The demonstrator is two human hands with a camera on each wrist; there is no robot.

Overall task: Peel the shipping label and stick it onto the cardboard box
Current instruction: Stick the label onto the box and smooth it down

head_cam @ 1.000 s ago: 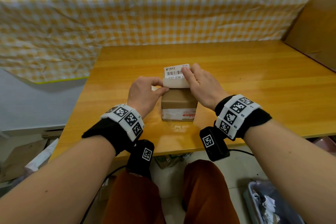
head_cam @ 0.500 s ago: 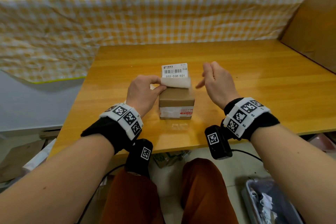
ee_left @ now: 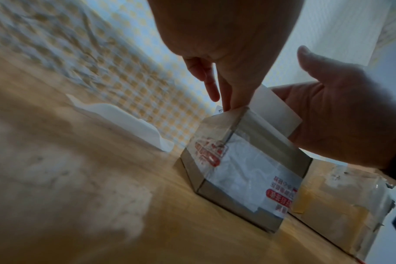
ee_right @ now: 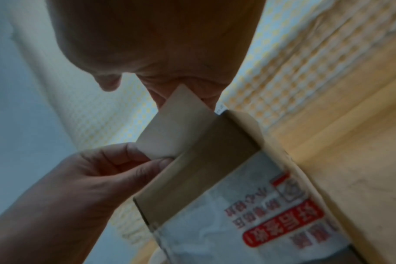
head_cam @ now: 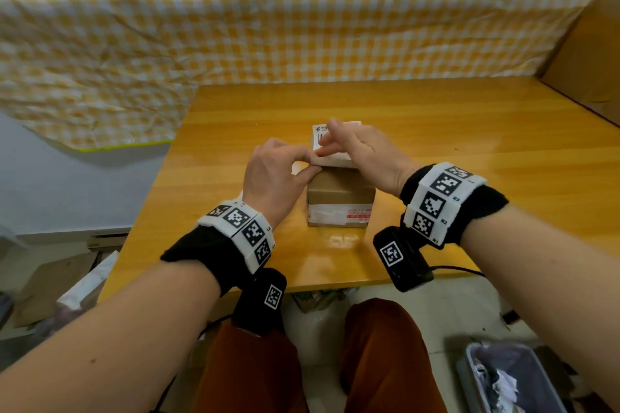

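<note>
My left hand (head_cam: 273, 178) pinches the label's (head_cam: 335, 157) near corner above the box (head_cam: 340, 191). My right hand (head_cam: 362, 152) presses flat fingers on the label.

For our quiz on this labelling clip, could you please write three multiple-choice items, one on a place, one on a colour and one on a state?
1. Where does the box stand?
A. on the table
B. on the floor
C. on the person's lap

2. What colour is the print on the box's old sticker?
A. green
B. red
C. blue

3. What is the left hand doing?
A. resting flat on the table
B. gripping the box
C. pinching the label's backing

Answers:
1 A, it sits on the wooden table.
2 B, its banner shows red.
3 C, thumb and fingers pinch the white backing while the right hand presses the label.
</note>
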